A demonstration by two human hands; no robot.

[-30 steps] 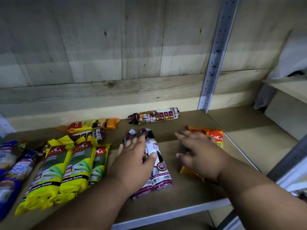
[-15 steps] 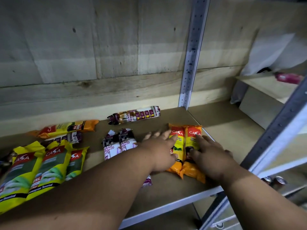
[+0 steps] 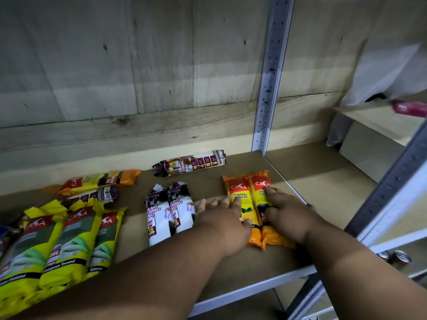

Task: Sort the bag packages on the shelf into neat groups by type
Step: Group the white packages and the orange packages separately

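Observation:
Two orange Casa degradable bag packs [image 3: 250,192] lie side by side near the shelf's right end. My left hand [image 3: 225,221] rests flat against the left pack, fingers spread. My right hand [image 3: 285,212] lies flat on the right pack. Neither hand grips anything. Left of them sit two white and purple draw string bag packs [image 3: 167,212]. A third draw string pack [image 3: 191,162] lies crosswise at the back. Three yellow-green Casa packs [image 3: 62,241] lie at the left. Behind them are an orange-yellow pack [image 3: 99,181] and a purple pack [image 3: 101,195].
The wooden shelf board [image 3: 231,262] has a metal front rail. A perforated metal upright [image 3: 269,84] stands at the back right, another at the front right [image 3: 390,192]. Blue packs show at the far left edge [image 3: 3,236]. Cans [image 3: 401,257] sit lower right.
Both hands left the draw string packs and moved right onto the orange packs, which now lie straight and side by side. The view has also swung to the right.

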